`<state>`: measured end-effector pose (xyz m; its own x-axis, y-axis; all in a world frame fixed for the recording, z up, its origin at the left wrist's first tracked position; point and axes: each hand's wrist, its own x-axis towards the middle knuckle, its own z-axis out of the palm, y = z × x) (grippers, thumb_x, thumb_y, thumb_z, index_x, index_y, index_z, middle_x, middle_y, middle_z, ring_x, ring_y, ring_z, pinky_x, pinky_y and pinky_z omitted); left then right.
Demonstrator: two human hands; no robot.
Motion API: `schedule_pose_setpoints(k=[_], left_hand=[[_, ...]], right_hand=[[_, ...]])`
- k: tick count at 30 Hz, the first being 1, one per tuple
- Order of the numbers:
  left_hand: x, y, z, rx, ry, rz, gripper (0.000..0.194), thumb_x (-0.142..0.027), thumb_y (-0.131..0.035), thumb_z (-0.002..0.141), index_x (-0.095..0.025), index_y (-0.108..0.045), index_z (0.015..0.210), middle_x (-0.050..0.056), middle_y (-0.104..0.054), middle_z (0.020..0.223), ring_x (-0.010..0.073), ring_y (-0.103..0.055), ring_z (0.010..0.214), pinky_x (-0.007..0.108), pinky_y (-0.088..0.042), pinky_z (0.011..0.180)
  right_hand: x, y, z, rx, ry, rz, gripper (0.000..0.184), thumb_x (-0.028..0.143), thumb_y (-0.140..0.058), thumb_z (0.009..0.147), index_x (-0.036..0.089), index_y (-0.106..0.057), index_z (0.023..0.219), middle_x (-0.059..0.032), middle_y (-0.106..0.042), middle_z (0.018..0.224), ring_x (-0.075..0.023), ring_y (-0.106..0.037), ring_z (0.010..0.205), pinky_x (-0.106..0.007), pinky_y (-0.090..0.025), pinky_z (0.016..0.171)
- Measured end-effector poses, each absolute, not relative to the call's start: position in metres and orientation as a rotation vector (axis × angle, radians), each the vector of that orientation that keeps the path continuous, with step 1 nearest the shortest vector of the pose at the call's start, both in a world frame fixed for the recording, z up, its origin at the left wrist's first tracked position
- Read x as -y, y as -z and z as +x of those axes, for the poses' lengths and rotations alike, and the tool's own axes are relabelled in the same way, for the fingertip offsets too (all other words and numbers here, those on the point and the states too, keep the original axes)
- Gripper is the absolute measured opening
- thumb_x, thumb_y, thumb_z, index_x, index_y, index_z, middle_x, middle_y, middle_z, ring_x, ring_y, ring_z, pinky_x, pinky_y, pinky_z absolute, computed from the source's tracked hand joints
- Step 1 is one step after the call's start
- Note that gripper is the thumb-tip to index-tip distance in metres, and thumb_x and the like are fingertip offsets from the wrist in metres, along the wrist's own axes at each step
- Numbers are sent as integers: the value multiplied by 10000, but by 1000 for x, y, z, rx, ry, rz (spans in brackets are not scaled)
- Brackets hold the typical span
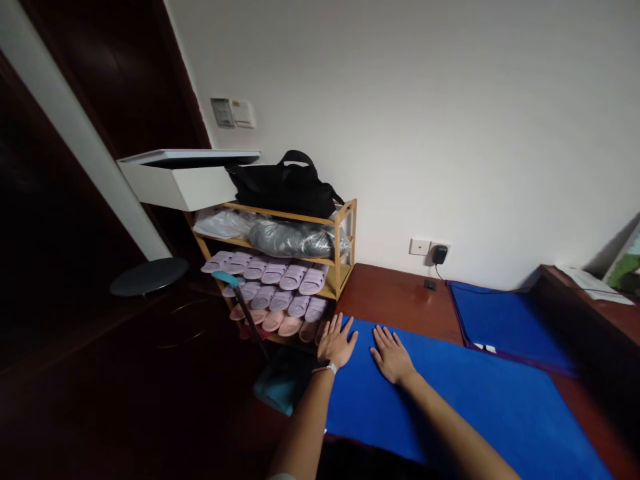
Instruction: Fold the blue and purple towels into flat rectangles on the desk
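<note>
A blue cloth point(470, 393) is spread flat over a reddish-brown wooden surface point(400, 297). At the cloth's left end lies my left hand point(337, 345), palm down with fingers spread; a band circles its wrist. My right hand point(393, 355) rests flat on the same cloth a little to the right, fingers stretched out. Neither hand holds anything. Farther right, a second blue cloth point(505, 320) with a dark purple edge and a white tag lies folded on the wood.
Left of the surface stands a wooden rack point(345, 253) with rows of slippers point(275, 270), plastic-wrapped items, a black bag point(285, 187) and a white box point(185, 187). A dustpan point(275, 390) and a round stool point(150, 277) are on the floor. An adapter point(439, 254) is plugged into the wall.
</note>
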<state>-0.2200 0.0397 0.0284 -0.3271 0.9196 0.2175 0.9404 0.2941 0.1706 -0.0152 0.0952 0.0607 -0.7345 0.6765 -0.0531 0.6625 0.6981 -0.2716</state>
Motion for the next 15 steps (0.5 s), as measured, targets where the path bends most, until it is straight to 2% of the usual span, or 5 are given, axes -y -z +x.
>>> schedule_pose_setpoints(k=[4,8,12,15], left_hand=[[-40,-31,-220,2467,381,-1763,591,-509,-351,1039,-269,-407,1576,66,-325,1678,263,-248,1556,456,-197,1264],[-41,-34,-221,2477,346,-1773,595,-509,-355,1039,-261,-407,1577,77,-325,1676,256,-253,1555,450,-202,1263],[-43,-35,-223,2478,328,-1772,593,-519,-364,1036,-272,-411,1573,82,-325,1674,256,-265,1551,460,-213,1257],[-45,-34,-225,2473,319,-1770,592,-522,-368,1036,-275,-412,1572,84,-326,1673,254,-267,1550,456,-224,1253]], right_hand=[[-104,-53,23,2851,-430,-1130,746,623,-121,1027,196,-198,1634,-22,-178,1698,-215,-106,1578,-465,-79,1291],[-128,-28,146,2750,-376,-1334,721,643,-173,1013,278,-206,1634,14,-223,1692,-198,-125,1574,-467,-110,1288],[-161,3,289,2468,-252,-1829,791,612,-184,970,186,-229,1634,-38,-242,1691,-233,-144,1570,-477,-147,1281],[-179,16,363,2311,-205,-2060,837,592,-143,929,144,-237,1631,-53,-237,1693,-248,-136,1568,-486,-170,1275]])
